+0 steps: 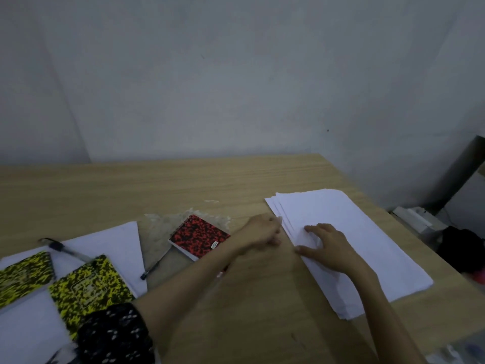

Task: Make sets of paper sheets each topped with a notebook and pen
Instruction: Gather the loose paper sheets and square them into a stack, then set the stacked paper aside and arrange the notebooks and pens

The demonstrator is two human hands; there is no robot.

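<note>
Her right hand lay flat, fingers spread, on the paper, while the left hand pinched its edge.

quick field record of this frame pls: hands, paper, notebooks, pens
left hand: at the left edge of the loose white paper stack, contact blurred
right hand: flat on the stack
red-black spiral notebook: on wooden table, alone
yellow-black notebooks: on white sheets
clear pens: lying beside them
</note>
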